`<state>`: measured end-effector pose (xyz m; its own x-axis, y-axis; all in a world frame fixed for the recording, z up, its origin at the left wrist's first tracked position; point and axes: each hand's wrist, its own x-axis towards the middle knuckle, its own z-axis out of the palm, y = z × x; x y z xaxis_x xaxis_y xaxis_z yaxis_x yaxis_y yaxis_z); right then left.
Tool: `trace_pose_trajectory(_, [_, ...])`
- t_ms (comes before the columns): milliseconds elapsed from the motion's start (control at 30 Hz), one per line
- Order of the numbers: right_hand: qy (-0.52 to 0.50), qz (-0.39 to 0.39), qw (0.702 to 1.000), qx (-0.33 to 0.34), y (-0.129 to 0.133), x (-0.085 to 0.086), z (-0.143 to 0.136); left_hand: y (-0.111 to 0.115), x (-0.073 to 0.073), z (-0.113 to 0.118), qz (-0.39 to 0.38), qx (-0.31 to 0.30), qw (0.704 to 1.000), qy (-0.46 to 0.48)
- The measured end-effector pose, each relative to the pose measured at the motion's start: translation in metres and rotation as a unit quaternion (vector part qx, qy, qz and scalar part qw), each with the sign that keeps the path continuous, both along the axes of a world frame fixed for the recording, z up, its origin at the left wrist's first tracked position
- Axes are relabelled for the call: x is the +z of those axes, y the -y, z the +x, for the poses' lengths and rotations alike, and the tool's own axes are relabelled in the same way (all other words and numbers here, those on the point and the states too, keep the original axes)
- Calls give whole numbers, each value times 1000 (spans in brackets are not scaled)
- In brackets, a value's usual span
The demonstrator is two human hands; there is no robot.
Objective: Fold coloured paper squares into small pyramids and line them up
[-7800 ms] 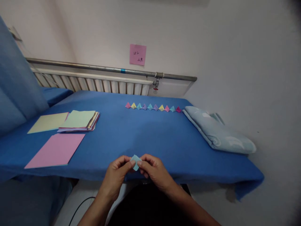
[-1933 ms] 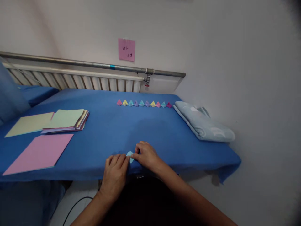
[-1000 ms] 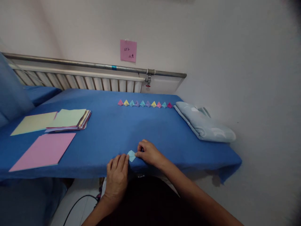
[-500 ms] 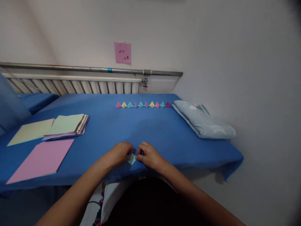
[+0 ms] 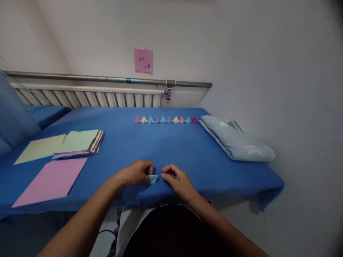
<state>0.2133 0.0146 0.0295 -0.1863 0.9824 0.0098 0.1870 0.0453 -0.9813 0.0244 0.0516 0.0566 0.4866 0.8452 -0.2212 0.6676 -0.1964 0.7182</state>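
A small light-blue folded paper (image 5: 153, 179) is near the front edge of the blue-covered table (image 5: 120, 142). The fingers of my left hand (image 5: 139, 172) pinch its left side. My right hand (image 5: 177, 180) is just right of the paper, apart from it, with fingers curved, a gap between thumb and fingers, and nothing visible between them. Toward the back of the table runs a row of several small folded paper pieces (image 5: 162, 120) in pink, yellow, blue and purple.
At the left lie a stack of coloured paper (image 5: 80, 141), a yellow sheet (image 5: 40, 148) and pink sheets (image 5: 50, 182). A folded light-blue blanket (image 5: 235, 141) rests at the right. A radiator (image 5: 102, 99) and pipe (image 5: 91, 77) line the wall behind.
My right hand has let go of the paper and moved a little to the right. The paper now looks folded narrower in my left hand. The view has shifted slightly.
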Motion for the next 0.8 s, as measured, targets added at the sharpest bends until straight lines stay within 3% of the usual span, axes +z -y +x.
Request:
trace_pose_trajectory(133, [-92, -89, 991, 27, 10, 9, -11, 22, -19, -2, 6, 101, 985, 137])
trace_pose_trajectory(200, [-119, -99, 988, 22, 12, 9, -18, 33, -30, 5, -63, 212, 911, 347])
trace_pose_trajectory(267, [-131, -106, 986, 7, 13, 8, -22, 42, -38, 13, -104, 260, 852, 442])
trace_pose_trajectory(300, [-131, -107, 986, 1, 12, 7, -23, 45, -40, 16, -117, 267, 837, 463])
trace_pose_trajectory(367, [-109, -88, 990, 2, 11, 5, -22, 48, -39, 19, -130, 265, 831, 472])
trace_pose_trajectory(433, [-46, -19, 999, 5, 10, 4, -18, 48, -34, 16, -119, 243, 854, 444])
trace_pose_trajectory(500, [58, 103, 993, 11, 9, 2, -14, 45, -27, 10, -51, 207, 903, 372])
trace_pose_trajectory(567, [173, 251, 952, 30, 8, 1, -10, 42, -23, 5, 94, 151, 949, 259])
trace_pose_trajectory(600, [224, 316, 921, 43, 7, 0, -9, 41, -22, 3, 179, 117, 956, 200])
trace_pose_trajectory(700, [335, 437, 833, 63, 5, -5, -7, 43, -30, 2, 405, 43, 911, 59])
trace_pose_trajectory(800, [381, 464, 796, 71, 8, -14, -5, 54, -46, 6, 517, 23, 855, -10])
